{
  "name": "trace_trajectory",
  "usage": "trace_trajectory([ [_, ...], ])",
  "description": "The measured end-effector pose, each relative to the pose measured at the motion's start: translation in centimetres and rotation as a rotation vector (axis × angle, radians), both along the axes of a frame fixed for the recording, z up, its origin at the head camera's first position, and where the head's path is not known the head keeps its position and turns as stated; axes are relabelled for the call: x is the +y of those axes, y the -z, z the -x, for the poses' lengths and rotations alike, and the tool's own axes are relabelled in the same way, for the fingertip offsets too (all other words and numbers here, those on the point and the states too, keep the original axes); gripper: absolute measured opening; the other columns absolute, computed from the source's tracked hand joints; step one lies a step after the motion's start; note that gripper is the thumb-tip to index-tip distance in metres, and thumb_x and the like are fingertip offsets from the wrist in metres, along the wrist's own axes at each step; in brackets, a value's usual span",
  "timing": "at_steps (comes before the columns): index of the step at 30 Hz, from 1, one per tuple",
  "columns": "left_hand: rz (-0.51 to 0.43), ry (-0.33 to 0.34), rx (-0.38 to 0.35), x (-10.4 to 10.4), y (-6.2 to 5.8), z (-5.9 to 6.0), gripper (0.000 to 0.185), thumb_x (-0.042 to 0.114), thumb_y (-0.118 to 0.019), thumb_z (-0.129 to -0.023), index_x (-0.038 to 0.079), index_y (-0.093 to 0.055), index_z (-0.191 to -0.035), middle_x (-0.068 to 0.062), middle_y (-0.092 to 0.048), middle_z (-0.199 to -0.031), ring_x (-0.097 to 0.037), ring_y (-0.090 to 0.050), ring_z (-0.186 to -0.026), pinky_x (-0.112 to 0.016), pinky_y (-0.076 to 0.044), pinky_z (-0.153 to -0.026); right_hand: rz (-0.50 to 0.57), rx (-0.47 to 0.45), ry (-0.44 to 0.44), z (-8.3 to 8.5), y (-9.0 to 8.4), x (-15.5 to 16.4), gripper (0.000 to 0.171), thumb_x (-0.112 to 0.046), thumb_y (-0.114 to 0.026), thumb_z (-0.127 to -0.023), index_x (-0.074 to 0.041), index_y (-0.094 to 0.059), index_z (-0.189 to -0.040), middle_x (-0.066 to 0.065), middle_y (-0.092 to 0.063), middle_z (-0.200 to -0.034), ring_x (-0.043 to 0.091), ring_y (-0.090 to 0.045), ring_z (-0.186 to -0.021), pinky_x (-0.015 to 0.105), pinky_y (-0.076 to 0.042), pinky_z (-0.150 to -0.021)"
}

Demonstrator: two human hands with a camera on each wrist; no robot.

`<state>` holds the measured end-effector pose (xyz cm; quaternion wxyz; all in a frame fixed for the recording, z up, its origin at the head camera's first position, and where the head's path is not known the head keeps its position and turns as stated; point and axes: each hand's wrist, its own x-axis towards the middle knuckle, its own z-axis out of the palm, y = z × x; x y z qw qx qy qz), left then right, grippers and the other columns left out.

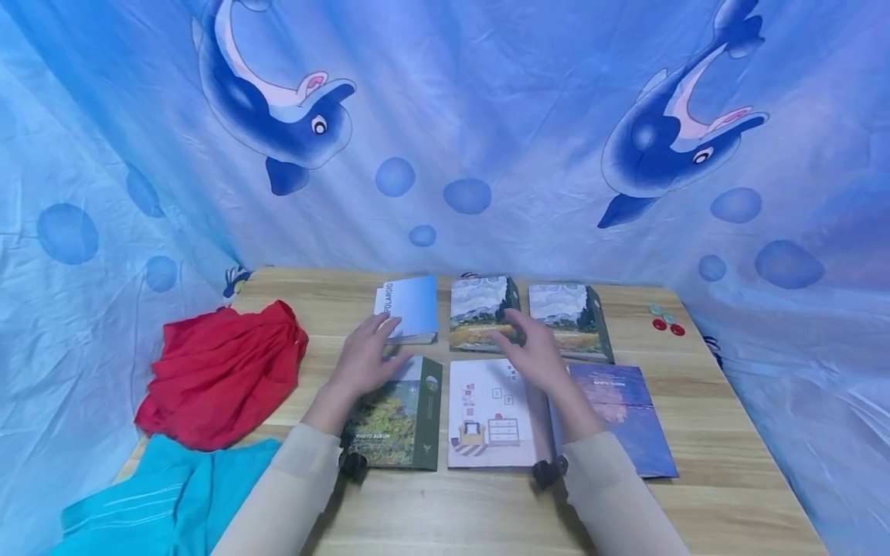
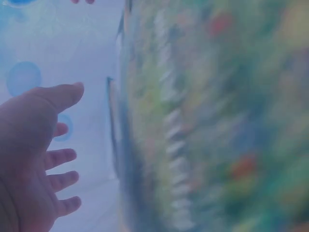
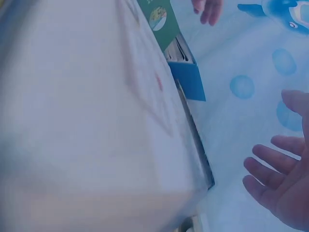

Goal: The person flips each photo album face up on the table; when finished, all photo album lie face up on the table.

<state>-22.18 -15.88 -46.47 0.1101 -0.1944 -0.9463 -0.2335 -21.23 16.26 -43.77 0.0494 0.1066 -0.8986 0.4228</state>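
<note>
My left hand (image 1: pixel 365 359) hovers with spread fingers over the top edge of a green garden-picture photo album (image 1: pixel 385 425), close to a blue and white Polaroid album (image 1: pixel 417 305). Over the upper right of a white album with a furniture drawing (image 1: pixel 480 401) is my right hand (image 1: pixel 538 355). Its fingers reach towards two matching landscape-painting albums, one on the left (image 1: pixel 480 305) and one on the right (image 1: pixel 563 305). A purple-blue photo album (image 1: pixel 626 417) lies partly behind the right forearm. Both wrist views show loose, extended fingers with nothing in them.
A crumpled red cloth (image 1: pixel 222 371) and a turquoise cloth (image 1: pixel 167 494) lie at the left of the wooden table (image 1: pixel 723 432). Several small red and pale green discs (image 1: pixel 667 319) sit near the back right corner. A blue dolphin curtain (image 1: pixel 487 116) hangs behind.
</note>
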Motion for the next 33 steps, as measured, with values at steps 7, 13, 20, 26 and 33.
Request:
trace_trajectory([
  [7,0.073,0.008,-0.083,-0.1,-2.7,0.9,0.069,0.038,-0.072,-0.094,0.004,-0.048,-0.149,-0.025,-0.041,-0.154,-0.044,-0.035,-0.143,-0.067,-0.031,-0.112,0.026,-0.118,-0.047,1.1,-0.6,-1.2,0.07,-0.052,-0.063,-0.097,-0.016,-0.043,-0.154,0.012,-0.052,-0.149,0.033,-0.049,-0.136,0.051,-0.042,-0.111],
  [13,0.092,0.028,-0.144,0.0,-3.7,2.5,0.071,0.04,-0.069,-0.095,0.006,-0.044,-0.152,-0.023,-0.034,-0.159,-0.043,-0.031,-0.146,-0.066,-0.027,-0.115,0.039,-0.136,-0.085,2.6,-0.9,-2.1,0.075,-0.059,-0.061,-0.095,-0.017,-0.042,-0.155,0.01,-0.051,-0.151,0.029,-0.049,-0.137,0.048,-0.042,-0.113],
  [20,0.065,0.023,-0.247,0.4,-2.9,4.6,0.072,0.042,-0.065,-0.098,0.007,-0.039,-0.155,-0.022,-0.029,-0.162,-0.043,-0.028,-0.147,-0.065,-0.021,-0.119,0.068,-0.079,-0.128,4.2,-1.0,-3.5,0.064,-0.042,-0.062,-0.1,-0.011,-0.044,-0.153,0.015,-0.055,-0.146,0.032,-0.054,-0.133,0.046,-0.044,-0.111],
  [26,0.068,0.026,-0.274,0.7,-1.7,5.4,0.076,0.046,-0.064,-0.098,0.006,-0.037,-0.156,-0.024,-0.028,-0.162,-0.044,-0.025,-0.148,-0.065,-0.021,-0.119,0.14,-0.071,-0.102,5.3,-0.1,-4.4,0.06,-0.039,-0.063,-0.1,-0.012,-0.047,-0.151,0.015,-0.058,-0.143,0.032,-0.056,-0.13,0.045,-0.047,-0.108],
  [33,0.063,0.005,-0.256,0.3,0.2,6.0,0.089,0.058,-0.066,-0.092,0.007,-0.035,-0.157,-0.025,-0.023,-0.163,-0.044,-0.019,-0.15,-0.062,-0.017,-0.121,0.24,-0.089,-0.114,6.4,1.5,-6.1,0.057,-0.029,-0.066,-0.1,-0.006,-0.049,-0.149,0.021,-0.06,-0.137,0.033,-0.06,-0.123,0.044,-0.049,-0.106],
])
